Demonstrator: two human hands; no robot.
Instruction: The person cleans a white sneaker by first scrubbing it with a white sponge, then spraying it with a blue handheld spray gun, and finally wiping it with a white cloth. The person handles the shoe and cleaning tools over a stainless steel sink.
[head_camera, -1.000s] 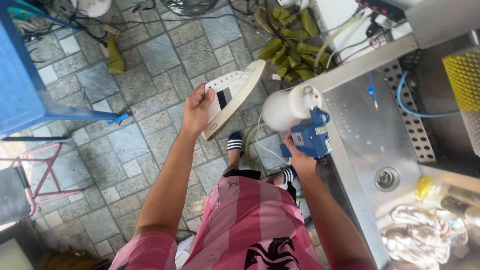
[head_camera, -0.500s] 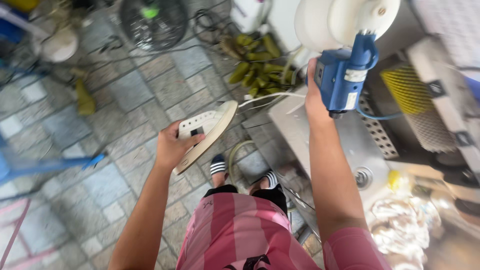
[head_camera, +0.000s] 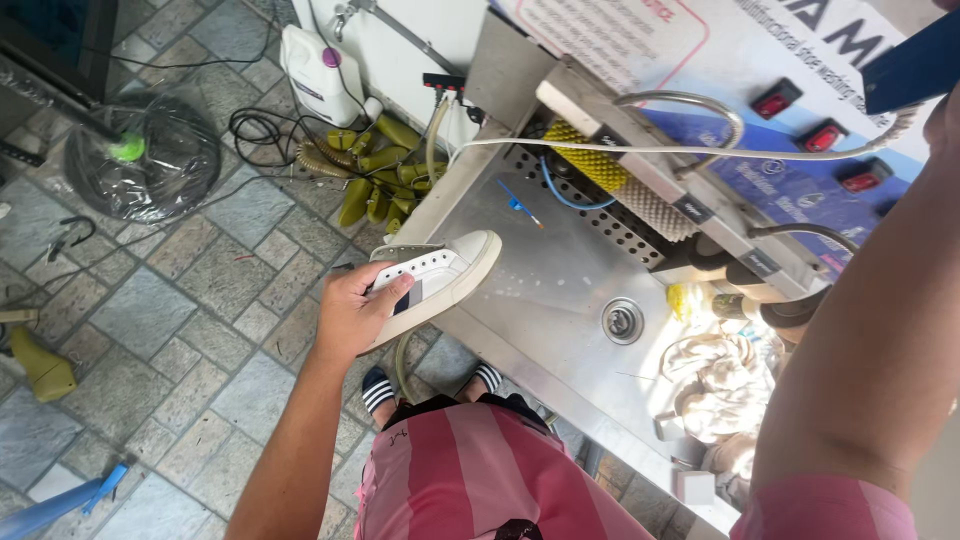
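While the left hand (head_camera: 352, 316) is clamping a white sneaker (head_camera: 432, 281) by its side, sole tilted outward, over the near-left edge of the steel wash basin (head_camera: 540, 290), the shoe is looking unwetted, so the washing is judged hardly begun. Compared with half a second earlier, the right arm is rising out of view, its grip impossible to tell, and the blue sprayer (head_camera: 915, 60) is showing only at the top-right corner, while the shoe is now overlapping the basin rim.
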